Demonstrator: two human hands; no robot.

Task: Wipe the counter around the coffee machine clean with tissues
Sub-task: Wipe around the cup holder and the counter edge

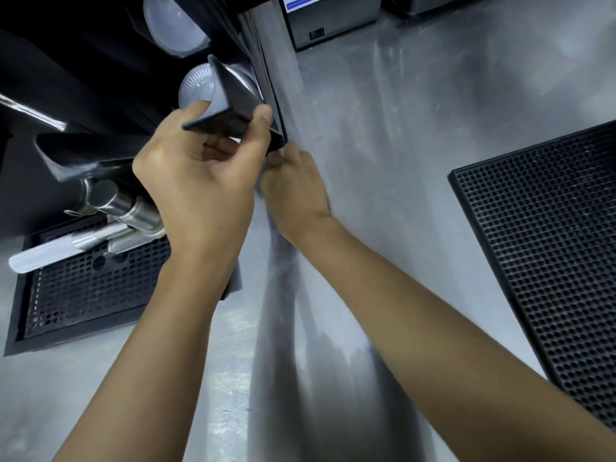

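The steel counter (pixel 383 145) is showing dull streaks and smears alongside the machine (pixel 83 95). The left thumb (pixel 263 115) and fingers are pinching a black angled piece (pixel 233 108), holding it up at the machine's right corner. The right fingers (pixel 278 161) are curling in beneath that piece with their tips hidden. Whether they are pinching a tissue cannot be told, and no tissue is showing plainly anywhere. The right hand (pixel 296 191) is working at the seam where the machine's side meets the counter. The drip tray (pixel 83 295) is lying to the left and the mat (pixel 550 245) well apart to the right. In my judgement the seam is being wiped. Done well, the piece is being kept clear while the tissue is pressed flat and drawn toward the front, not pushed under the machine.
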